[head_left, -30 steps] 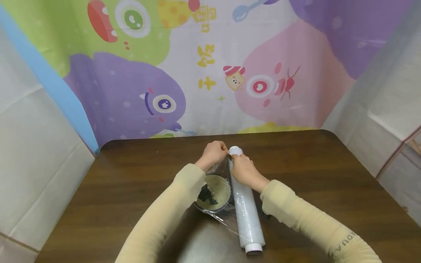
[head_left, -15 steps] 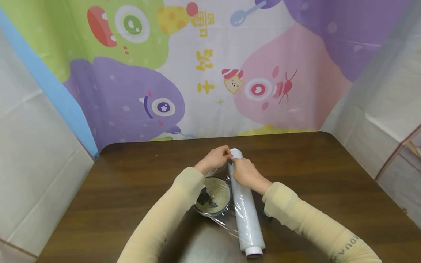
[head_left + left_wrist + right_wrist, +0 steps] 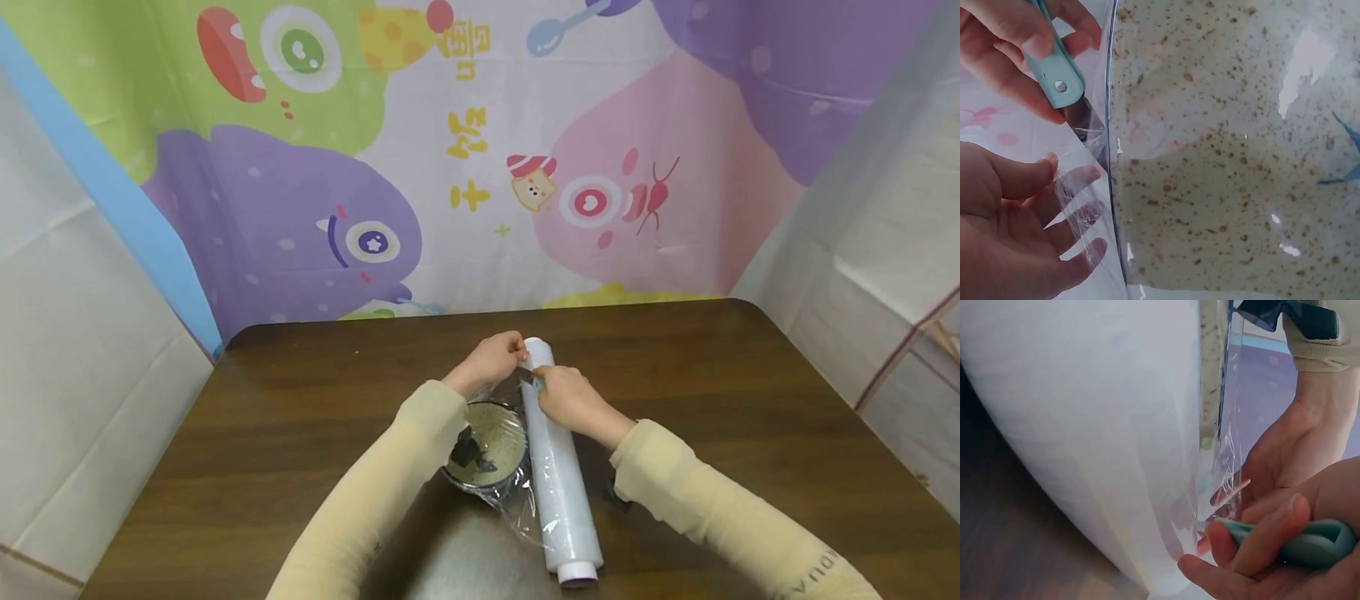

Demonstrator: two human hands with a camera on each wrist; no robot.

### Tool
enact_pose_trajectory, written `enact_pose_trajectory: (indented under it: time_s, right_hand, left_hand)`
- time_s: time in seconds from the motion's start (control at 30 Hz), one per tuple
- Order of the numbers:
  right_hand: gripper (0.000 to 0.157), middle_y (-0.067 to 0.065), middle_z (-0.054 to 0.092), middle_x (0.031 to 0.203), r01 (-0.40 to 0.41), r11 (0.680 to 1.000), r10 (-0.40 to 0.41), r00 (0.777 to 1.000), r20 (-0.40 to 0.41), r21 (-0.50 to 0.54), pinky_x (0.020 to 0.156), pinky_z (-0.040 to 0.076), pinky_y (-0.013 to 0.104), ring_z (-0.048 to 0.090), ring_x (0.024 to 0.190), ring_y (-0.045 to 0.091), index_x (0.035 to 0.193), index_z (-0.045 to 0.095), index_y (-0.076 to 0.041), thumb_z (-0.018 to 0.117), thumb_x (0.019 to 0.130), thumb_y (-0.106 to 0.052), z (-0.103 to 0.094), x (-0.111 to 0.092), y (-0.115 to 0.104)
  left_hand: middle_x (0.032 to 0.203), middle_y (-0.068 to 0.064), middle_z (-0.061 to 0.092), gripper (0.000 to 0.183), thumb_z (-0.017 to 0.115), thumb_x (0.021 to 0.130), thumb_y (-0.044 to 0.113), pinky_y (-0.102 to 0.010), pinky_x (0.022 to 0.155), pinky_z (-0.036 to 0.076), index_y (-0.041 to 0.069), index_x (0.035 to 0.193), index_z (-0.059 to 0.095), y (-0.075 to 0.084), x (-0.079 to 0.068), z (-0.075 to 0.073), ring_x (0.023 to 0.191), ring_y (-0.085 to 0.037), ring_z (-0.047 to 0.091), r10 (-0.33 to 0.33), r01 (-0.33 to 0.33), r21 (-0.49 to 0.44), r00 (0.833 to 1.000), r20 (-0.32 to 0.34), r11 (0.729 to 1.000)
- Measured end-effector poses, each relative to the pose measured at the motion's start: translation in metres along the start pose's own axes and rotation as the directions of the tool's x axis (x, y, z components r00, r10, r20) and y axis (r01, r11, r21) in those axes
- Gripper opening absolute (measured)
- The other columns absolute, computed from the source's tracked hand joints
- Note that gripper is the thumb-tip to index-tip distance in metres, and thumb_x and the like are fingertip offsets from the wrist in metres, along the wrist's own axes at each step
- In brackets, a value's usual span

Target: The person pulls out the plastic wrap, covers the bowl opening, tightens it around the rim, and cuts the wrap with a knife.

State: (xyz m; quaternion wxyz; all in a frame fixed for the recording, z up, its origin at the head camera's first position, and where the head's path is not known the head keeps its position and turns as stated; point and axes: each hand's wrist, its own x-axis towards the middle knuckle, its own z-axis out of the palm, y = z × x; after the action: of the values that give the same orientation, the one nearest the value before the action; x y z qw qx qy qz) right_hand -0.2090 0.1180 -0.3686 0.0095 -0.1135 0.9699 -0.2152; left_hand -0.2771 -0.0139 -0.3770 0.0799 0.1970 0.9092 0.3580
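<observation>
Clear plastic wrap [image 3: 519,510] stretches over a speckled bowl [image 3: 504,429] and reaches the white wrap roll [image 3: 561,483] on its right. At the far side of the bowl, my left hand [image 3: 492,362] pinches the wrap's edge between thumb and finger; crinkled film lies across its other fingers in the left wrist view. My right hand [image 3: 576,402], over the roll's far half, grips a small knife [image 3: 1055,74] with a teal handle. Its dark blade meets the film close to the bowl's blue rim [image 3: 1110,125]. Part of the bowl is hidden behind my left sleeve.
Dark pieces [image 3: 467,448] show at the bowl's left, beside my left cuff. A small dark object [image 3: 617,497] lies by my right sleeve. The brown wooden table [image 3: 315,433] ends at a cartoon-printed curtain [image 3: 480,250].
My right hand with the knife has shifted right and slightly nearer. Film between bowl and roll, earlier taut, hangs looser and more wrinkled. My left hand dipped slightly, then stayed put.
</observation>
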Motion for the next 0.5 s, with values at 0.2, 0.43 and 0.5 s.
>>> enact_pose_trajectory:
  time_s: [0.2,0.43,0.5]
  right_hand:
    - [0.036,0.02,0.062,0.099,0.013,1.0,-0.013,1.0,0.014,0.018,0.061,0.049,0.037,0.057,0.075,0.025,0.112,0.06,0.004,0.045,0.079,0.0,0.0,-0.008,0.001]
    - [0.034,0.02,0.063,0.101,0.037,0.999,-0.037,0.999,0.012,0.015,0.066,0.05,0.04,0.059,0.081,0.026,0.111,0.061,0.003,0.047,0.08,0.0,0.004,-0.019,0.001]
    - [0.034,0.02,0.063,0.102,0.038,0.999,-0.038,0.999,0.012,0.019,0.066,0.05,0.04,0.059,0.082,0.027,0.111,0.06,0.004,0.047,0.08,0.0,0.004,-0.022,0.001]
  left_hand:
    - [0.078,-0.005,0.053,0.013,0.05,0.092,0.012,-0.021,0.059,0.033,0.004,0.084,0.054,-0.001,0.002,0.001,0.069,-0.017,0.044,-0.018,0.018,-0.014,1.0,-0.009,1.0]
    - [0.081,-0.006,0.052,0.012,0.047,0.094,0.014,-0.023,0.059,0.033,0.006,0.088,0.053,-0.002,0.002,0.001,0.068,-0.017,0.043,-0.04,0.041,-0.036,0.999,0.005,0.999]
    - [0.082,-0.006,0.053,0.012,0.046,0.095,0.014,-0.023,0.059,0.034,0.006,0.088,0.053,-0.003,0.002,0.002,0.068,-0.017,0.043,-0.041,0.041,-0.041,0.999,0.002,0.998]
